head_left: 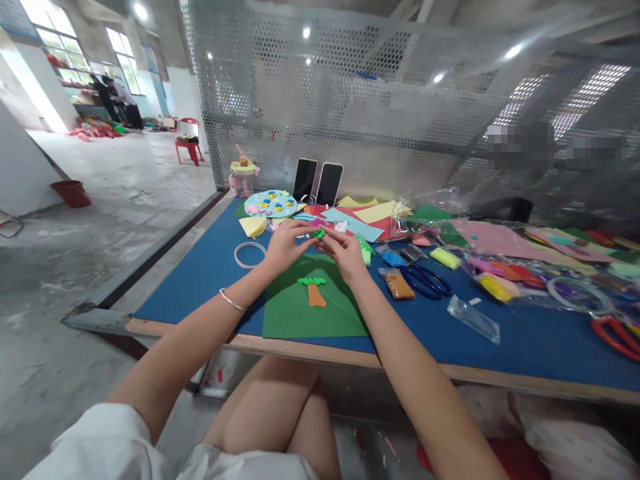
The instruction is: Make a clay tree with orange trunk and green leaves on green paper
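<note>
Both hands meet above the far edge of a green sheet [285, 313] on the blue table. Between their fingertips is a small piece of green clay [319, 234]. My left hand [290, 245] pinches it from the left side, with a silver bangle on that wrist. From the right, the closed fingers of my right hand [345, 252] touch the same piece. On the green sheet below lies an orange trunk shape [315, 296], topped by a row of light green clay bits [311, 281].
A white ring [250, 255] lies left of the hands. Two phones [329, 184] lean on the mesh panel behind. Blue scissors [426, 281], brown clay [399, 285] and an empty bag [473, 319] lie to the right. A round bee picture [271, 204] sits at the back left.
</note>
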The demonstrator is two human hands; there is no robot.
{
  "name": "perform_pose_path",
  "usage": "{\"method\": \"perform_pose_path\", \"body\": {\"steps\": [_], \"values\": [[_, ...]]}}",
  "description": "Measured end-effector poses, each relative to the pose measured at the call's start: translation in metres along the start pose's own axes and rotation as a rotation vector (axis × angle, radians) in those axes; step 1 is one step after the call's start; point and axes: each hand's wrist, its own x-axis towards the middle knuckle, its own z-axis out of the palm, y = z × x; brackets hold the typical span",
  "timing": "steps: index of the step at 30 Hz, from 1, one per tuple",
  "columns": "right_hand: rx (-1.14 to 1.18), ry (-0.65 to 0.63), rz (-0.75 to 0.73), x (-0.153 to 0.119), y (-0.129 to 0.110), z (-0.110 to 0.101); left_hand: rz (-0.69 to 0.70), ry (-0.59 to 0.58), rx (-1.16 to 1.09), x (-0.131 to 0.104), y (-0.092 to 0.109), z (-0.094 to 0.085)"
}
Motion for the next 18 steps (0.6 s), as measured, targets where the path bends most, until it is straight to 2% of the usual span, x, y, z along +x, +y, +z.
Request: {"method": "perform_pose_path", "body": {"steps": [7,18], "values": [[-0.071,0.012,-0.02,-0.001,-0.005,0.002,-0.091,0.004,-0.068,0.001,0.003,-0.002],[-0.004,0.121,0.051,0.01,0.008,-0.009,-0.275,-0.125,-0.381,0.001,-0.006,0.007]]}}
